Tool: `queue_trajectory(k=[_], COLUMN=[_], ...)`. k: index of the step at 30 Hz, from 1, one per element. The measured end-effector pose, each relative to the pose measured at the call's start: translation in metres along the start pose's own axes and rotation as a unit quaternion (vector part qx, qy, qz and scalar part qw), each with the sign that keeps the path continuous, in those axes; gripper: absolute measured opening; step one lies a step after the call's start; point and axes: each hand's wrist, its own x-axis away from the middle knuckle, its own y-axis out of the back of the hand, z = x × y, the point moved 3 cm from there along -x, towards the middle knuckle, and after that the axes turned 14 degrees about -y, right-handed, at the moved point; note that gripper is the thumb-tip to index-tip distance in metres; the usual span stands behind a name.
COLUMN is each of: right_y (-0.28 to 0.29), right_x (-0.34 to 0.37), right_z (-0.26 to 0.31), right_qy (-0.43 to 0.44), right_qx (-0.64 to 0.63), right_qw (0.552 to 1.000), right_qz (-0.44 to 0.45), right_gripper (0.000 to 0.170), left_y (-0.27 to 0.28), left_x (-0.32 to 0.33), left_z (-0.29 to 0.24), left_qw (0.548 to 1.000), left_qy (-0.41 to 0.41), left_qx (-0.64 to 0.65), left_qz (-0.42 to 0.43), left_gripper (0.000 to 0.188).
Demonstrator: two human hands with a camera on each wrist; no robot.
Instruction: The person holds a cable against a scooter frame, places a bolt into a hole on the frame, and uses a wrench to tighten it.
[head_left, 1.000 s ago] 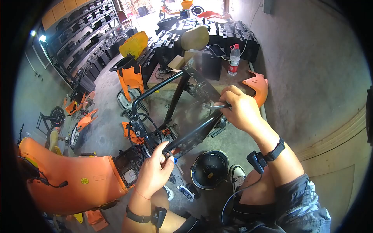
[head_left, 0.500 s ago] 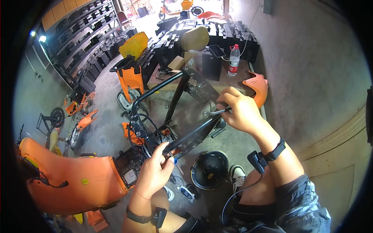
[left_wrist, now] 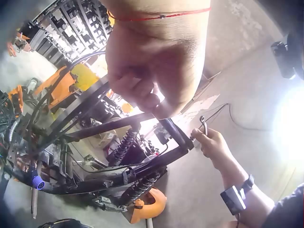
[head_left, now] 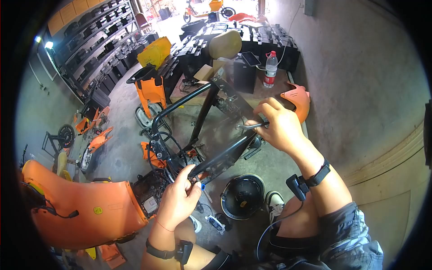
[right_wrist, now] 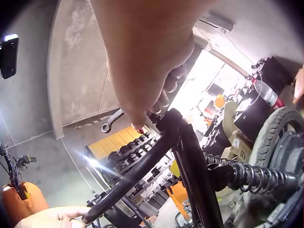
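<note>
In the head view my right hand (head_left: pixel 279 126) grips a silver wrench (head_left: pixel 249 126) just above the upper right end of a black tube. Its ring end sticks out past the fingers, and the right wrist view shows the ring of the wrench (right_wrist: pixel 108 125) plainly. The tube belongs to a bare black scooter frame (head_left: pixel 225 155). My left hand (head_left: pixel 179 195) holds the near lower end of that tube, thumb and index finger around it. Coil-spring shocks (left_wrist: pixel 124 148) hang on the frame. In the left wrist view the curled left fingers hide part of the tube.
A large orange body panel (head_left: pixel 85 202) lies at left. An upturned black helmet (head_left: pixel 243 196) sits on the floor by my shoe. Behind the frame stand a water bottle (head_left: pixel 270 69), a phone (head_left: pixel 251 59) and rows of black boxes. An orange fender (head_left: pixel 299 103) leans near the right wall.
The wrench tilts in my right hand; its ring end dips, then rises slightly again. The right fingers shift their hold. My left hand stays at the tube end.
</note>
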Motion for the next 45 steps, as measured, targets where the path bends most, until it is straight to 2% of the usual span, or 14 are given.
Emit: queue_trajectory(k=[3,9,12,18,21,24,31,33,40,43,45], right_y=[-0.0032,-0.0033,-0.0007,-0.0029,-0.0011,-0.0019,-0.001,-0.0021,-0.0041,-0.0036,-0.0088], right_x=[0.0003,0.0001,0.0005,-0.0004,0.0005,0.0007,0.0006,0.0012,0.0003,0.0015,0.0016], right_z=[-0.0041,-0.004,0.0007,-0.005,-0.0013,-0.0037,-0.0016,-0.0028,-0.0022,0.0005,-0.0014], right_qy=[0.033,-0.001,0.036,0.011,0.027,0.038,0.015,0.048,0.002,0.047,0.029], right_qx=[-0.009,0.033,-0.009,0.028,-0.009,-0.008,0.015,-0.008,0.031,-0.025,0.025], right_qw=[0.999,0.999,0.999,0.999,1.0,0.999,1.0,0.999,0.999,0.999,0.999], right_qz=[0.008,0.022,-0.009,0.034,0.01,0.034,0.015,0.016,0.022,0.004,0.016], right_gripper=[0.026,0.022,0.021,0.019,0.019,0.018,0.018,0.021,0.022,0.023,0.024], left_y=[0.0011,0.0,0.0007,0.0001,0.0009,0.0005,0.0005,0.0004,0.0001,0.0005,0.0005], left_x=[-0.0001,-0.0002,0.0,0.0,0.0001,0.0005,0.0001,0.0002,0.0003,0.0004,-0.0003], left_z=[-0.002,-0.0006,-0.0006,-0.0003,-0.0013,0.0006,-0.0006,0.0006,-0.0005,-0.0005,-0.0011], left_qw=[1.0,1.0,1.0,1.0,1.0,1.0,1.0,1.0,1.0,1.0,1.0], left_qy=[0.006,0.002,0.003,0.014,0.013,0.011,0.002,0.003,0.005,0.01,0.01], left_qx=[-0.003,0.0,0.001,0.001,0.003,0.004,-0.002,-0.003,0.001,0.002,0.002], left_qz=[0.002,-0.002,-0.001,0.003,0.004,0.003,0.0,0.001,-0.002,0.001,0.0], left_gripper=[0.052,0.051,0.051,0.052,0.052,0.052,0.052,0.052,0.052,0.052,0.052])
